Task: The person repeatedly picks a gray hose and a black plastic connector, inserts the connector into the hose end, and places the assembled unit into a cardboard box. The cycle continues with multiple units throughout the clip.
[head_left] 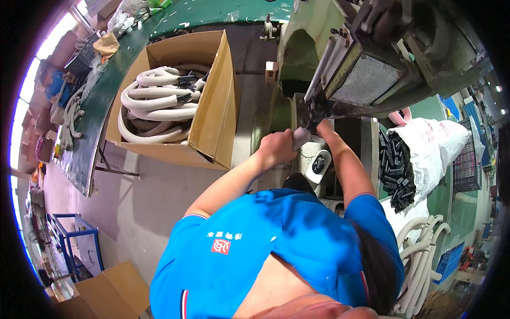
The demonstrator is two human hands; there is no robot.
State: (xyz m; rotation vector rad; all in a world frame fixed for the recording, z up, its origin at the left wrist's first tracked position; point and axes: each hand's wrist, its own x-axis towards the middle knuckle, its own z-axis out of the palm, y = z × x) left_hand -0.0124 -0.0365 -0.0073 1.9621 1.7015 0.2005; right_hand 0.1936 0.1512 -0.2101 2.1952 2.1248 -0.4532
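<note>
My left hand (277,148) is closed round a pale grey foam-like tube (301,137), just below the working head of a large green machine (363,78). On the tube's far side, my right hand (324,128) reaches in under the same head. Its fingers are mostly hidden there, so I cannot tell what they hold. Beneath both hands, on the machine's bed, lies a white oval dish (319,177) with small black parts in it.
To the left stands an open cardboard box (217,114) of white tubes (154,103) with black ends. Black plastic pieces (396,173) spill from a white sack (433,151) at right. More white tubes (422,266) hang below it. A green table (87,141) runs along the left.
</note>
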